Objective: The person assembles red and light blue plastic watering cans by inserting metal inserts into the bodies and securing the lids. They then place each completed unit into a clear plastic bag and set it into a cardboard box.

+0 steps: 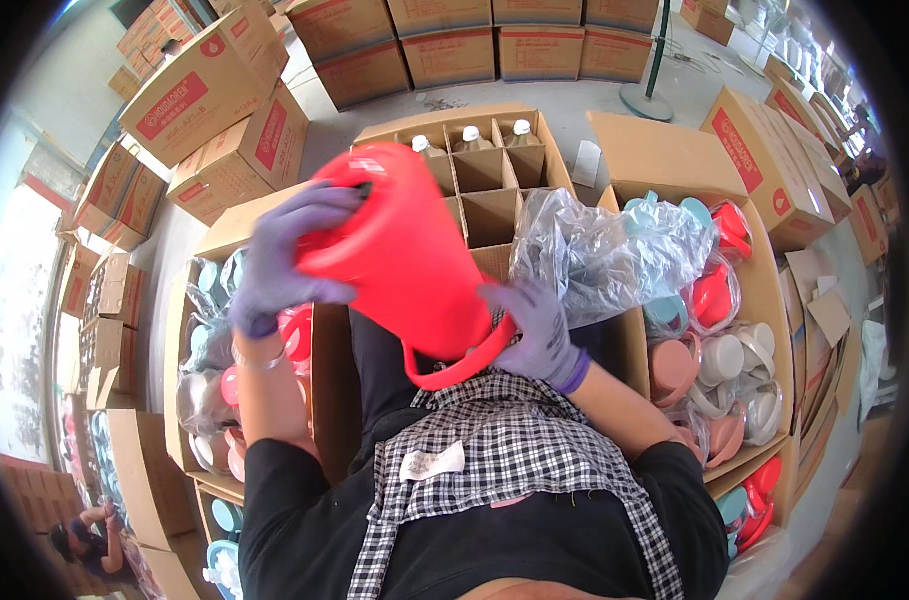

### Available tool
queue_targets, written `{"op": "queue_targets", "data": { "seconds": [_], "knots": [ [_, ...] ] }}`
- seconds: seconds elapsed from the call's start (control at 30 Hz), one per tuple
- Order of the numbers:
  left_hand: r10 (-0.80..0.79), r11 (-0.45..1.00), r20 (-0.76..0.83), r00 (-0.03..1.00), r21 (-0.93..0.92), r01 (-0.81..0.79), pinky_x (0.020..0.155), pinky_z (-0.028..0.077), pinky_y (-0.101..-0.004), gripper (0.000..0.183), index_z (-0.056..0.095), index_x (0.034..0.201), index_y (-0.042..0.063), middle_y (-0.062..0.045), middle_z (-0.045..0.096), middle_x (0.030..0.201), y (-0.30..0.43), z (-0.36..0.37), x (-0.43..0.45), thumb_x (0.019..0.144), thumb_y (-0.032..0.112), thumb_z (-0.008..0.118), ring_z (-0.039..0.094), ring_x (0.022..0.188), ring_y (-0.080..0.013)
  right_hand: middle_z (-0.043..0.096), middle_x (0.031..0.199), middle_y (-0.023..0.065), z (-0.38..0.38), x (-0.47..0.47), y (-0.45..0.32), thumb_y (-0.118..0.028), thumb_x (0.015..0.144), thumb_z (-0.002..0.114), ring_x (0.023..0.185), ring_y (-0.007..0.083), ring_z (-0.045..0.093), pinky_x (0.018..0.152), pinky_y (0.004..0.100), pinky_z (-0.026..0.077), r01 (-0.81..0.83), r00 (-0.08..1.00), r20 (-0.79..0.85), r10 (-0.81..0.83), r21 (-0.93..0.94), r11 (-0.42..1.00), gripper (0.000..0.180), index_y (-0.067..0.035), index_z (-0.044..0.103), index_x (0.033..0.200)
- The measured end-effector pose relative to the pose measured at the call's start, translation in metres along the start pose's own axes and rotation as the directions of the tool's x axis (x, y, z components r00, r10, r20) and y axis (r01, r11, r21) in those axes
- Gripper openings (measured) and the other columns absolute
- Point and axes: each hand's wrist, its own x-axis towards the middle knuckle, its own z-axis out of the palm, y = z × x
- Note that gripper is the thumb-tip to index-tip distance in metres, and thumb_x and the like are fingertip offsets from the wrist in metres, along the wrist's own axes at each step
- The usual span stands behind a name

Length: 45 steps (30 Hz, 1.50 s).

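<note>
Before my chest I hold a red plastic jug (424, 262), which lies tilted and is slightly blurred. My left hand (297, 255), in a purple-grey glove, grips its upper-left end, where a dark opening shows between rim and fingers. At the lower-right end, my gloved right hand (533, 322) holds the jug near its red loop handle (462, 373). Just beyond that hand, a crumpled clear plastic bag (604, 259) lies against the right carton, with teal plastic parts (664, 210) beside and partly beneath it.
Ahead stands a divided carton (488, 214) with several white-capped bottles (473, 139). Open cartons of coloured plastic jugs flank me, at left (180, 375) and right (781, 360). Stacked boxes (447, 56) and a green pole (658, 60) stand beyond. Another person (98, 544) is at lower left.
</note>
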Motion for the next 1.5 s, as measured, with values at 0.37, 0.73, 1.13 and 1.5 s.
{"op": "queue_targets", "data": {
  "seconds": [0.37,0.73,1.13,1.5],
  "knots": [
    [-0.473,0.148,-0.067,0.878,-0.989,0.004,0.121,0.039,-0.0425,0.08,0.035,0.159,-0.002,-0.02,0.049,0.154,-0.077,0.142,0.028,0.11,0.062,0.036,0.049,0.141,-0.0289,0.044,0.16,0.02,-0.03,0.072,-0.006,-0.068,0.085,0.072,0.149,0.0483,0.036,0.123,0.0604,0.024,0.326,0.917,-0.184,-0.353,-0.159,0.932,0.088,-0.009,0.056,0.149],
    [-0.254,0.952,-0.428,0.868,-0.268,0.146,0.12,0.034,-0.0361,0.054,0.052,0.144,-0.002,-0.016,0.06,0.14,-0.001,0.143,-0.043,0.108,0.038,0.052,0.054,0.136,-0.0281,0.035,0.166,0.0209,-0.018,0.097,0.06,-0.074,0.103,0.037,0.156,0.0318,0.033,0.126,0.0437,0.026,0.272,0.903,-0.418,-0.1,0.377,0.885,0.096,0.004,0.041,0.157],
    [-0.186,0.916,-0.395,0.9,-0.402,0.013,0.119,0.039,-0.0467,0.117,0.036,0.158,-0.004,-0.019,0.053,0.152,-0.053,0.101,0.039,0.071,0.048,0.094,0.052,0.141,-0.0319,0.049,0.156,0.0122,-0.022,0.14,0.07,-0.043,0.107,0.057,0.146,0.0211,0.043,0.122,0.0353,0.03,0.04,0.998,-0.067,0.02,0.777,0.628,0.068,0.001,0.042,0.157],
    [-0.63,0.676,-0.53,0.568,-0.734,0.064,0.094,0.056,-0.032,0.056,0.062,0.133,0.003,-0.006,0.071,0.121,-0.197,0.152,0.048,0.085,0.012,0.088,0.067,0.105,-0.0163,0.068,0.122,0.0215,0.107,0.256,0.148,-0.032,0.1,0.066,0.11,0.0405,0.067,0.099,0.0489,0.054,0.266,0.871,-0.434,-0.23,0.023,0.964,0.055,-0.009,0.054,0.148]
  ]
}}
